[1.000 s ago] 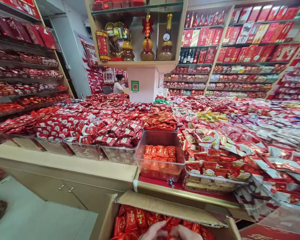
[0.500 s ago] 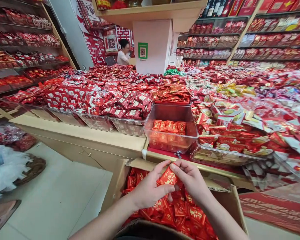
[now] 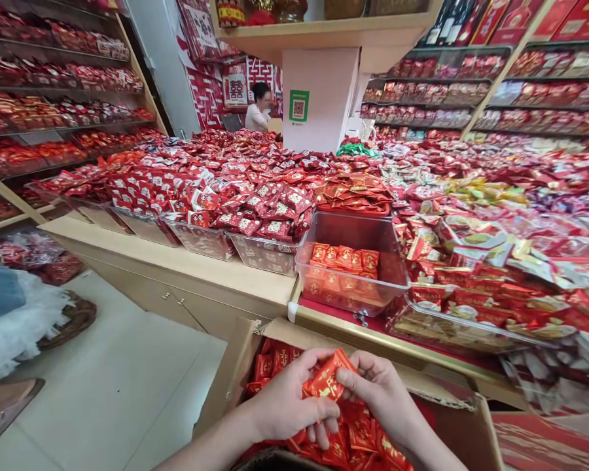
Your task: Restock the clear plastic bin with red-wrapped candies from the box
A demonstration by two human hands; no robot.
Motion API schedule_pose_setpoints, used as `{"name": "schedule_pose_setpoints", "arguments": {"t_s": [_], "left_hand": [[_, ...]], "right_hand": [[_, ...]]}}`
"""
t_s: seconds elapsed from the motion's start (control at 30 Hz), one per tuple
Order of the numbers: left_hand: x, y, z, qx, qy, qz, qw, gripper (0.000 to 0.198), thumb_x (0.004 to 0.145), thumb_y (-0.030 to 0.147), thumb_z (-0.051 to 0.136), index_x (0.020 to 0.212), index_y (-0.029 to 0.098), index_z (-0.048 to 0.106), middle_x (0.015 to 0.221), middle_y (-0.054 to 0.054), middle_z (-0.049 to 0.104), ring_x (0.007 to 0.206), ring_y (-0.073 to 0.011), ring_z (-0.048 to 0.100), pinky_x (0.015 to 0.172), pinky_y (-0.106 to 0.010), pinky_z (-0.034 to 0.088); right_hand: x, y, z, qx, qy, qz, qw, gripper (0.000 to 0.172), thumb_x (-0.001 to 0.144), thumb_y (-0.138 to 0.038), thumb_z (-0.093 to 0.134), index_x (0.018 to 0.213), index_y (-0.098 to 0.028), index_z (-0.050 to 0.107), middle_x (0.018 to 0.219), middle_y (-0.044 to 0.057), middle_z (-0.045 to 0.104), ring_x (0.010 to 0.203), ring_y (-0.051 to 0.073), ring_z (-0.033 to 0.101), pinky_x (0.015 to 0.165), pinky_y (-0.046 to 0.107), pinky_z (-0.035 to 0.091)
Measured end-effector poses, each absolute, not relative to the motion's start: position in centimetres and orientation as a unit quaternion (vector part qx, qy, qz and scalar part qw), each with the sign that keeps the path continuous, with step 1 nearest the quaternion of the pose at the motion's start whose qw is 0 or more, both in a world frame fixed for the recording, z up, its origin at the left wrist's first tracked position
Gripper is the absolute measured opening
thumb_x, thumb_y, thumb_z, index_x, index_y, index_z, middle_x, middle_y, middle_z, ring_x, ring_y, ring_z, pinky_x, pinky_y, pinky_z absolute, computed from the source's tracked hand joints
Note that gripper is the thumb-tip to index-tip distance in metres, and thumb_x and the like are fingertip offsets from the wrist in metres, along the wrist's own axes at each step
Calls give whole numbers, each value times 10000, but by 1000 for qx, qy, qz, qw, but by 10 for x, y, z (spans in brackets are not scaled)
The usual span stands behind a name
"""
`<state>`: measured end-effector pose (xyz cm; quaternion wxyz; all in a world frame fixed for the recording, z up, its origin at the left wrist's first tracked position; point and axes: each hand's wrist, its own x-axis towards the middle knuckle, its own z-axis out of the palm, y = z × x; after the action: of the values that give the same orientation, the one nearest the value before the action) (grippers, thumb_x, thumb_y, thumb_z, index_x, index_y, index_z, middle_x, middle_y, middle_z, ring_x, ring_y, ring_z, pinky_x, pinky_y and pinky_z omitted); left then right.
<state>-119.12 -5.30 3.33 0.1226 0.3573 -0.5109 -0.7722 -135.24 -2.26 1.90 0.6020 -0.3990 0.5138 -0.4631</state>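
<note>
Both hands are over an open cardboard box (image 3: 222, 383) filled with small red wrapped packets (image 3: 366, 435). A red packet with gold characters (image 3: 326, 379) is between them, tilted, its face towards me. My left hand (image 3: 292, 399) is closed around its left side and lower part. My right hand (image 3: 380, 389) pinches its right edge between thumb and fingers. Whether other packets are tucked in the left palm is hidden. Beyond the hands, a clear plastic bin (image 3: 353, 226) holds a low layer of matching red packets (image 3: 344, 258), stood in rows.
More bins of wrapped sweets (image 3: 269, 212) line the display counter (image 3: 177, 255). A heaped bin of red and white packets (image 3: 476, 294) is at right. Stocked shelves (image 3: 63, 85) rise on the left. Another person (image 3: 258, 111) is at the back; a bystander's foot (image 3: 10, 405) shows at left.
The view has tilted up and shifted left, so both hands appear lower. The packet has been turned a little in my fingers and more of its upper end shows.
</note>
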Motion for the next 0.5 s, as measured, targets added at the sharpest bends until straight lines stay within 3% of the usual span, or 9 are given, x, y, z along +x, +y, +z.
{"name": "schedule_pose_setpoints", "arguments": {"t_s": [0.13, 0.23, 0.37, 0.43, 0.5], "left_hand": [[-1180, -53, 39, 355, -531, -760, 120, 651, 744, 111, 517, 1304, 233, 208, 642, 35, 639, 411, -69, 561, 422, -155, 414], [-1166, -61, 38, 361, -583, -702, 196, 553, 804, 196, 489, 1305, 229, 259, 648, 34, 627, 461, -85, 571, 471, -191, 450], [-1141, -82, 21, 449, -677, -447, 374, 344, 855, 272, 438, 1189, 191, 423, 729, 3, 619, 614, -115, 595, 594, -239, 494], [-1131, -92, 7, 478, -706, -295, 432, 287, 853, 244, 443, 1134, 189, 466, 828, -26, 615, 707, -130, 600, 628, -246, 499], [-1124, -98, -4, 467, -739, -170, 455, 270, 838, 198, 462, 1106, 188, 486, 946, -61, 591, 827, -158, 589, 682, -277, 504]], "right_hand": [[-1353, -23, 39, -493, 529, -422, 546, 335, 732, -478, 573, 637, -157, 562, 565, -2, 555, 534, 101, 468, 522, 221, 379], [-1368, -43, 86, -604, 552, -438, 373, 248, 785, -404, 521, 736, -174, 601, 666, 19, 596, 612, 126, 514, 566, 229, 407], [-1398, -114, 154, -657, 604, -439, 104, 183, 787, -313, 498, 807, -167, 607, 650, 22, 589, 583, 130, 506, 555, 237, 400], [-1407, -159, 169, -665, 651, -362, 59, 147, 777, -231, 496, 797, -147, 615, 642, 25, 587, 584, 121, 503, 552, 225, 392], [-1409, -201, 165, -651, 701, -280, 78, 104, 744, -144, 518, 750, -135, 621, 603, 16, 569, 573, 104, 498, 552, 206, 384]]}}
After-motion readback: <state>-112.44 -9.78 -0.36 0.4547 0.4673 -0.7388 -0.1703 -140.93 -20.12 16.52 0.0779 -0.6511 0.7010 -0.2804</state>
